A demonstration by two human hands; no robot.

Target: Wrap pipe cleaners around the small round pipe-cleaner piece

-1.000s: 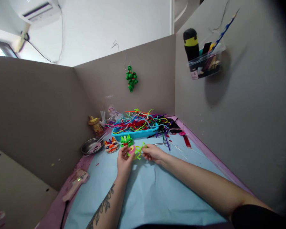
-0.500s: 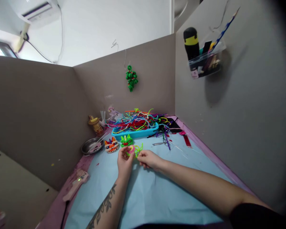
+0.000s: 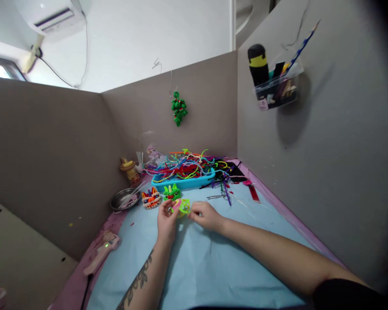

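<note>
Craftwork [image 3: 181, 207] looks lime-green and looped, with some pink.

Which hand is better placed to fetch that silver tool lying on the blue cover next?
Probably the right hand: it is nearer the silver tool, while the left hand holds the pink and yellow-green piece.

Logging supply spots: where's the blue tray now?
Head view, near centre: the blue tray sits toward the back of the table, just behind the green figure, beyond the left hand.
</note>
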